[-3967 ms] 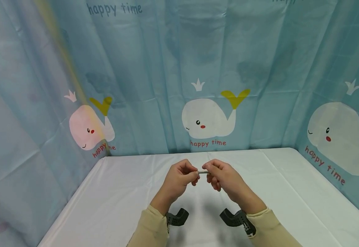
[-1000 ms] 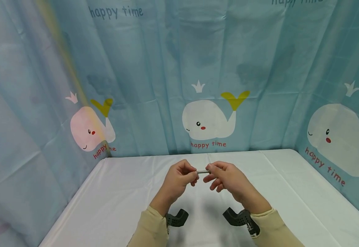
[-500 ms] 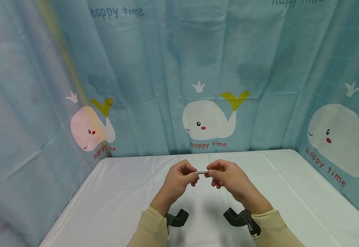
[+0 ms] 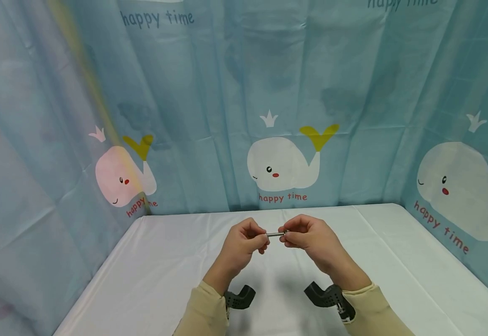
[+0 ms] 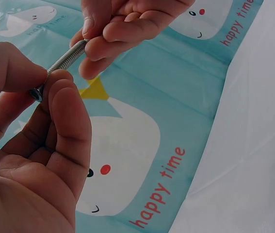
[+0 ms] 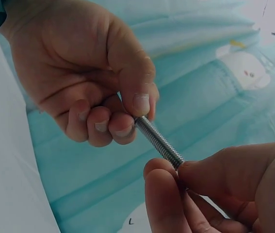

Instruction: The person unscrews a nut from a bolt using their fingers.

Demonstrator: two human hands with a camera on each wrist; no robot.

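A silver threaded bolt [image 4: 275, 234] is held level above the table between both hands. In the left wrist view, my left hand [image 5: 35, 131] pinches it between thumb and fingers near its flat, flared head [image 5: 36, 93]. My right hand [image 4: 311, 235] pinches the other end with thumb and index finger, and a small metallic bit shows at those fingertips in the head view. Fine threads cover the bare shaft [image 6: 159, 141] in the right wrist view. The right fingertips hide the bolt's far tip.
A white cloth [image 4: 164, 270] covers the table under the hands. Pale blue curtains [image 4: 210, 93] printed with whales hang behind and at both sides. Dark curved wrist mounts [image 4: 240, 297] sit on both wrists, beside the beige sleeves.
My right fingers were more spread a second ago, then drew in to pinch the bolt's end. The right hand also sits slightly further right than four seconds ago. My left hand stays almost still.
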